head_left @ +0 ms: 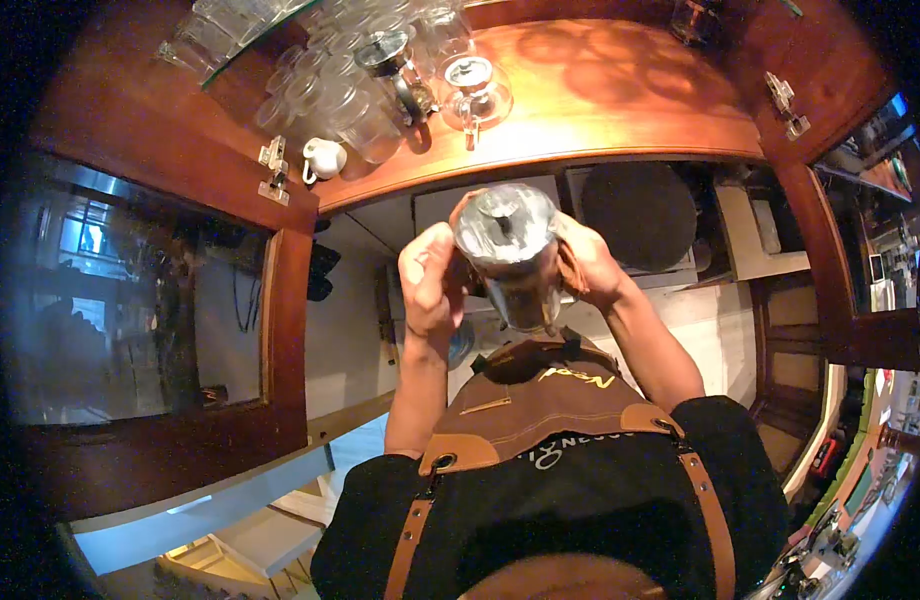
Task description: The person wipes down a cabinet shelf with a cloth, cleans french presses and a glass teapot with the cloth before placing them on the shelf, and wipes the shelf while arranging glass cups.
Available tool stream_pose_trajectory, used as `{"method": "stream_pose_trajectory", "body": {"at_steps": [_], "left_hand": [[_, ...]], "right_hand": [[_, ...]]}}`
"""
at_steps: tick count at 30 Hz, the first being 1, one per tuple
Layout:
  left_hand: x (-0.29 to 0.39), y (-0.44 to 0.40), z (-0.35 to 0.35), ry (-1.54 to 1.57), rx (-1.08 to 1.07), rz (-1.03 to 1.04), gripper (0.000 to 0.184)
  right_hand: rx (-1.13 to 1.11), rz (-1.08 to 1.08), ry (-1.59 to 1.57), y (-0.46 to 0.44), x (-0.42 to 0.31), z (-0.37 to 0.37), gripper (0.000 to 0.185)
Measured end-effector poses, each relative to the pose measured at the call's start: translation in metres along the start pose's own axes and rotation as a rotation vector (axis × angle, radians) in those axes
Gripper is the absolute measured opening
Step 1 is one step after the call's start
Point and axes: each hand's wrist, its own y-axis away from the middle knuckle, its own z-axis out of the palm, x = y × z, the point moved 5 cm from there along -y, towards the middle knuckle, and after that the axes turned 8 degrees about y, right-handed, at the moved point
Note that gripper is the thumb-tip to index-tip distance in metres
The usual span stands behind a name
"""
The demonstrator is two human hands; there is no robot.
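In front of my chest is a shiny cylindrical pot (515,275), its round, silvery top with a raised centre facing the camera. My left hand (430,278) is closed at the pot's left side, fingers curled and partly hidden behind it. My right hand (592,262) grips the opposite side, with a brown cloth (572,272) bunched between palm and pot. Whether the pot is glass or metal is hard to tell through the reflections.
A wooden cabinet shelf (600,90) ahead bears clear glasses (355,115), a glass teapot (475,95), a metal-lidded press pot (388,55) and a small white jug (324,160). Glazed doors stand open left (150,300) and right (880,220). Below is a dark round surface (638,215).
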Motion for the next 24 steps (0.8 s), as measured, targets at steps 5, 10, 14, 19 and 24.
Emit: {"method": "stream_pose_trajectory", "body": {"at_steps": [5,10,14,19,24], "left_hand": [[-0.009,-0.02,-0.026,0.573,0.072,-0.029,0.046],[-0.03,-0.03,-0.052,0.937,0.06,-0.173,0.042],[-0.039,-0.04,-0.037,0.946,-0.026,-0.23,0.046],[-0.018,-0.044,0.005,0.547,0.15,-0.195,0.046],[-0.007,-0.035,0.015,0.221,0.082,-0.02,0.04]], "right_hand": [[-0.081,-0.142,0.521,0.02,0.011,-0.023,0.041],[0.117,-0.317,0.463,0.045,-0.025,-0.052,0.043],[0.138,-0.493,0.572,0.039,-0.06,-0.017,0.047],[-0.007,-1.08,1.435,0.043,-0.058,0.047,0.038],[-0.007,-1.215,1.648,0.033,-0.043,0.047,0.031]]}}
